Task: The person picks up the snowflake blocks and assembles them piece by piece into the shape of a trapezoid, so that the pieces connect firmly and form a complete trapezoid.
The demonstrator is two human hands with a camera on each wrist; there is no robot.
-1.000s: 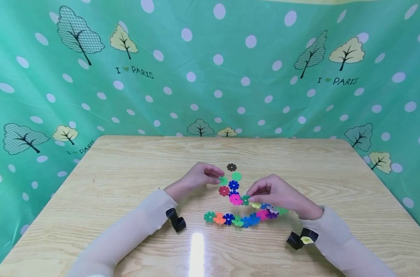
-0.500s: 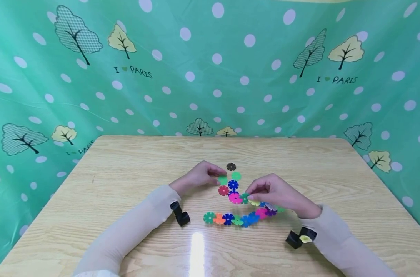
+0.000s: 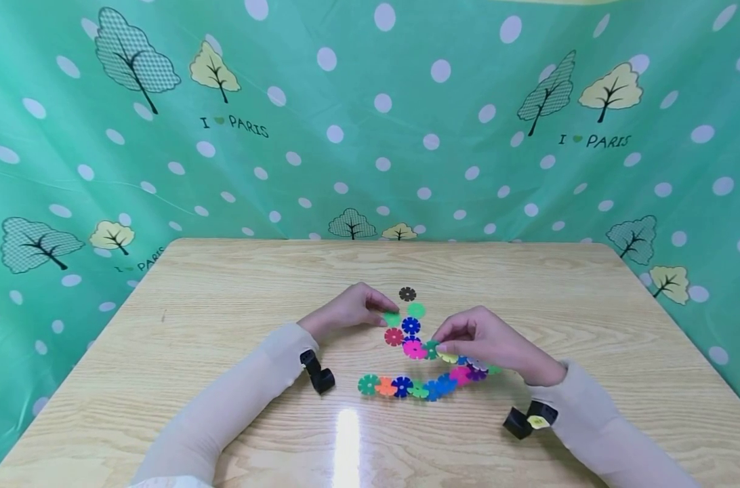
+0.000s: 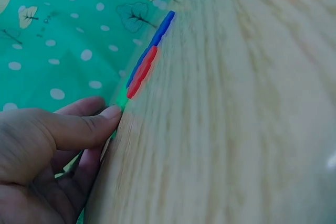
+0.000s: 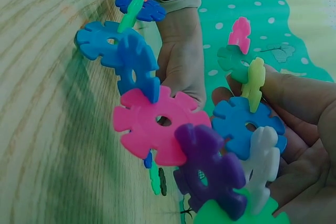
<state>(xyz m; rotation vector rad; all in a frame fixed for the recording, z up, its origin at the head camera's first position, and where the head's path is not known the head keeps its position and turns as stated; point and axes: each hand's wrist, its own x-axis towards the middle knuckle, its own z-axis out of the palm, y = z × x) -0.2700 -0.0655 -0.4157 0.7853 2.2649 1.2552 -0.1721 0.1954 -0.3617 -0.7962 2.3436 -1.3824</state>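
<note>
In the head view my left hand (image 3: 350, 312) pinches a light green snowflake disc (image 3: 392, 319) on the table; the left wrist view shows the thumb (image 4: 107, 116) at its edge. My right hand (image 3: 488, 342) holds a curved chain of interlocked snowflake discs, pinching it near a dark green disc (image 3: 431, 350). One end of the chain has a pink disc (image 3: 415, 350); the other curls back to a green disc (image 3: 368, 384). In the right wrist view, purple (image 5: 212, 169) and white discs (image 5: 262, 166) interlock at the bend. The palm is partly hidden behind the chain.
Loose discs lie between the hands: brown (image 3: 408, 294), light green (image 3: 416, 310), blue (image 3: 411, 326) and red (image 3: 394, 337). Another blue disc is partly under the pink one. The wooden table (image 3: 254, 278) ends at a green dotted curtain (image 3: 382, 135).
My left hand has moved slightly right and its fingertips have closed on the light green disc. The right hand and chain stay almost where they were.
</note>
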